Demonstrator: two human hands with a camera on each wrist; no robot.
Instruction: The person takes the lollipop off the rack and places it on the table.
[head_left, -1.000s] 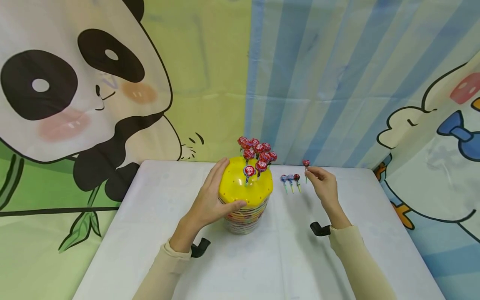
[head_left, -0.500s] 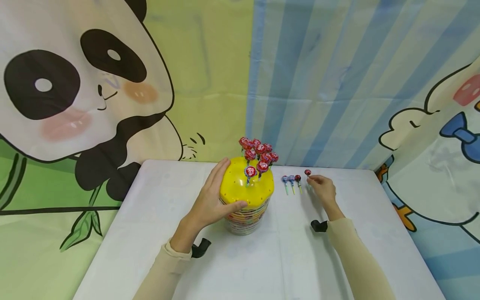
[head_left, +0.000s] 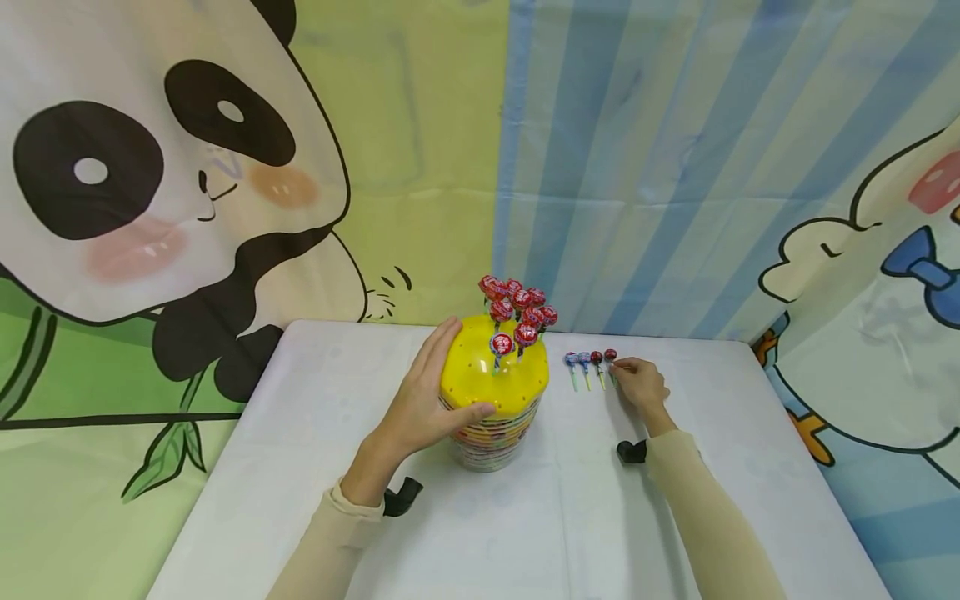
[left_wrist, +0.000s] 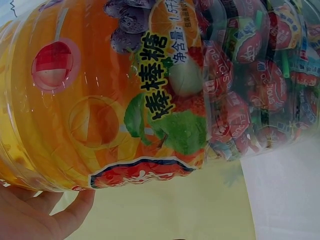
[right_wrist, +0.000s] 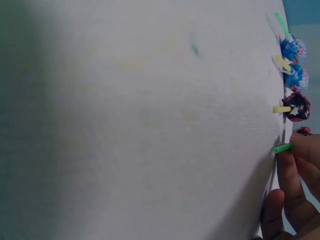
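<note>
A clear plastic jar [left_wrist: 260, 95] full of wrapped lollipops, with a yellow lid [head_left: 480, 387], stands upright on the table. My left hand [head_left: 423, 392] grips the lid's left side, thumb across the front and fingers toward the back. Several red-wrapped lollipops [head_left: 521, 300] stick up from holes in the lid. To the jar's right, my right hand [head_left: 643, 385] pinches a dark red lollipop [head_left: 611, 354] with a green stick, close to the table. Beside it lie two blue lollipops [right_wrist: 296, 77] and a dark red lollipop [right_wrist: 297, 107] with a yellow stick, in a row.
A white-covered table [head_left: 495, 533] carries everything. Right behind it hangs a printed cloth backdrop [head_left: 420, 167] with a panda on the left and blue stripes on the right. Black wrist mounts [head_left: 402, 496] stick out from both sleeves.
My right hand has lowered the dark red lollipop to the table at the right end of the row. My left hand keeps its hold on the jar.
</note>
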